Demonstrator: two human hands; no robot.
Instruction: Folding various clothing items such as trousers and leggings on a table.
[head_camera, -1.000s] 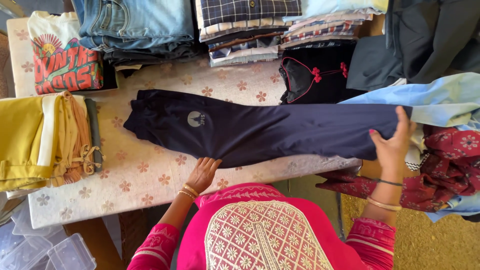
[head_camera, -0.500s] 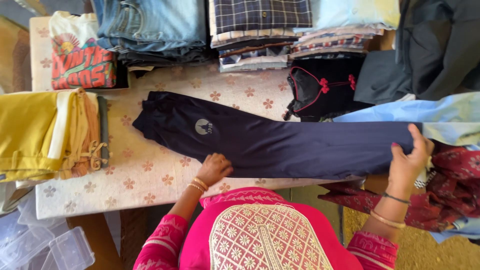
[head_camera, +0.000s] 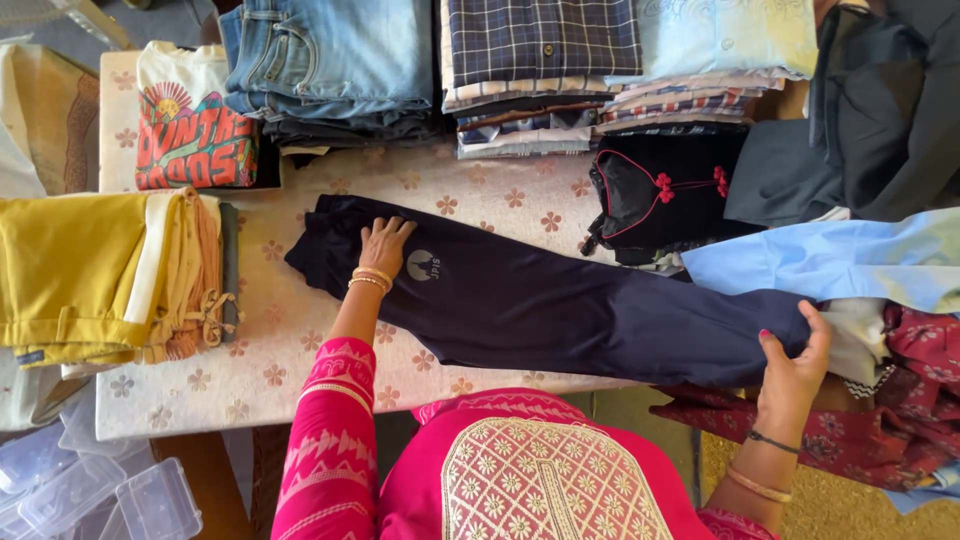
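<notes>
1. Navy trousers (head_camera: 560, 310) lie stretched flat across the flowered tablecloth (head_camera: 300, 370), their cuffs past its right edge.
2. Left hand (head_camera: 383, 245) presses flat, fingers spread, near the waistband.
3. Right hand (head_camera: 795, 355) pinches the cuff end.
4. Risk: an uneven pull could wrinkle the legs, or drag them into the black garment (head_camera: 660, 195) just beside them.

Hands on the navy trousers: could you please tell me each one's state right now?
Left hand: open, flat on the navy trousers.
Right hand: closed on the trousers' leg end.
</notes>
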